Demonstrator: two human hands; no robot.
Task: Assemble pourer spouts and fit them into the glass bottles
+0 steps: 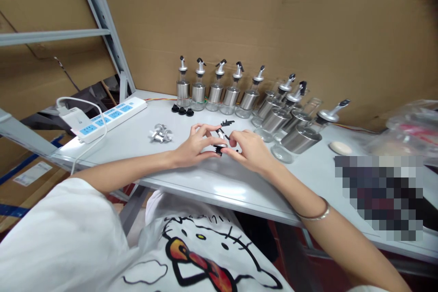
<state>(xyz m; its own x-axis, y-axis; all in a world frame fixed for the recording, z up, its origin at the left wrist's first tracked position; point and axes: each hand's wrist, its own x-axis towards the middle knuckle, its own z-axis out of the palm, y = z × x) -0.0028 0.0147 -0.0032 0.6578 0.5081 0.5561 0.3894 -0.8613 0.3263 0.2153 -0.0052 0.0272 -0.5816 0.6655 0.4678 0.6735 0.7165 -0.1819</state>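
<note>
Between my two hands, just above the table, is a pourer spout (221,135) with a silver tube and a black ribbed stopper. My left hand (195,147) curls round it from the left, thumb and fingertips on the stopper and spout. From the right, my right hand (252,149) closes its thumb and bent fingers on the same piece. The fingers cover part of it. Small black flap pieces (227,123) lie just beyond my fingers. To the left sit loose silver spout parts (160,133), and behind them three black stoppers (182,110).
Several glass bottles (231,96) with steel sleeves and pourers line the back, curving forward on the right. A white power strip (112,120) with a cable lies left. A pale round disc (340,148) and clear plastic bags (404,132) are at right. Cardboard (239,18) stands behind.
</note>
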